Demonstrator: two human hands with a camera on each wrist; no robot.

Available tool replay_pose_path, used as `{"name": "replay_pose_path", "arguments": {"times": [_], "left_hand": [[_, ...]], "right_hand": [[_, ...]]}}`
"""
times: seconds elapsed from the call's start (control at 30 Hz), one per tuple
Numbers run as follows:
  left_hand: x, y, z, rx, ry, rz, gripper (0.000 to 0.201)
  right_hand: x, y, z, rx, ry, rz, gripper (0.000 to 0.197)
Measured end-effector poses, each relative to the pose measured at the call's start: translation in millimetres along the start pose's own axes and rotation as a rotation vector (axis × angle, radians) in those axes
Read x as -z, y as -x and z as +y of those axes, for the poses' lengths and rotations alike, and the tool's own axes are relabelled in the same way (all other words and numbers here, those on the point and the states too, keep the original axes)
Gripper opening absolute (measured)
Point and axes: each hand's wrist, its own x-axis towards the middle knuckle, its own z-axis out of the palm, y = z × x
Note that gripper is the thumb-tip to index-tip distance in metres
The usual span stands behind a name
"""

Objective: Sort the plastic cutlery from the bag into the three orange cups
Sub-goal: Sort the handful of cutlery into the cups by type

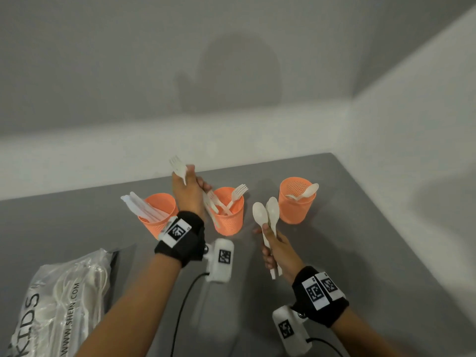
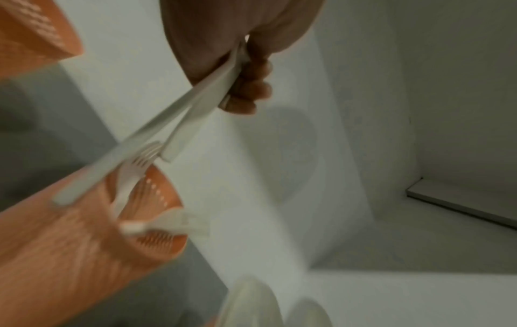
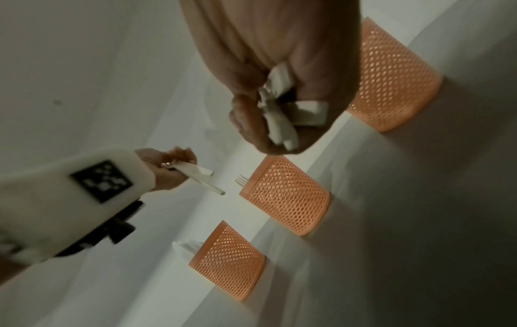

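Three orange mesh cups stand in a row on the grey table. The left cup [image 1: 157, 217] holds knives, the middle cup [image 1: 229, 215] forks, the right cup [image 1: 296, 202] spoons. My left hand [image 1: 189, 191] grips white forks [image 1: 178, 168] just left of and above the middle cup; their handles [image 2: 179, 130] slant down toward that cup's rim [image 2: 167, 199]. My right hand [image 1: 279, 251] holds two white spoons [image 1: 266, 212] upright, between the middle and right cups. The handle ends [image 3: 279, 115] poke out of its fist. The clear cutlery bag [image 1: 64, 300] lies at the front left.
White walls close the table [image 1: 373, 228] in at the back and right. A black cable [image 1: 185, 300] runs from the left wrist camera toward the front edge. Bare grey surface lies in front of the right cup.
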Motion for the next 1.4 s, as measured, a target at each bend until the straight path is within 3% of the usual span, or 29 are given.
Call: {"name": "replay_pose_path", "arguments": {"times": [0.13, 0.5, 0.57, 0.63, 0.7, 0.77, 0.87, 0.93, 1.03, 1.13, 1.3, 1.4], "left_hand": [[-20.8, -30.5, 0.3, -0.143, -0.028, 0.077, 0.022], [-20.6, -20.7, -68.7, -0.152, -0.441, -0.134, 0.013], [-16.8, -17.1, -67.7, -0.245, -0.557, -0.170, 0.020], [-14.5, -12.1, -59.5, -0.427, -0.635, -0.186, 0.021], [-14.2, -3.7, -48.3, -0.497, -0.593, -0.204, 0.019], [-14.8, 9.5, -38.8, -0.371, -0.503, -0.303, 0.017], [-15.4, 37.2, -30.8, -0.129, -0.515, -0.554, 0.019], [-15.2, 54.0, -29.7, -0.039, -0.460, -0.621, 0.013], [-12.7, 63.1, -34.1, -0.061, -0.525, -0.491, 0.008], [-11.1, 66.1, -36.1, -0.056, -0.589, -0.333, 0.021], [-12.3, 75.6, -30.7, 0.022, -0.582, -0.368, 0.012], [-16.0, 81.2, -28.6, 0.069, -0.559, -0.449, 0.022]], "right_hand": [[8.2, -3.6, -4.6, -0.013, -0.015, -0.049, 0.034], [22.6, -6.7, -15.6, -0.013, -0.044, -0.143, 0.044], [22.1, -6.7, -15.6, 0.000, -0.039, -0.160, 0.052], [21.0, -6.7, -15.2, 0.010, -0.031, -0.168, 0.062], [20.2, -7.0, -15.3, 0.024, -0.025, -0.165, 0.067], [18.1, -5.2, -17.1, 0.058, 0.008, -0.158, 0.067], [14.0, -1.2, -20.5, 0.087, 0.033, -0.157, 0.063], [12.1, 1.2, -21.5, 0.105, 0.057, -0.166, 0.053], [9.7, 2.3, -20.9, 0.148, 0.123, -0.155, 0.047], [7.5, 1.9, -18.6, 0.243, 0.156, -0.107, 0.044], [5.8, 8.5, -10.5, 0.365, 0.462, -0.039, 0.014], [9.2, 11.1, -12.0, 0.445, 0.740, -0.030, 0.026]]}}
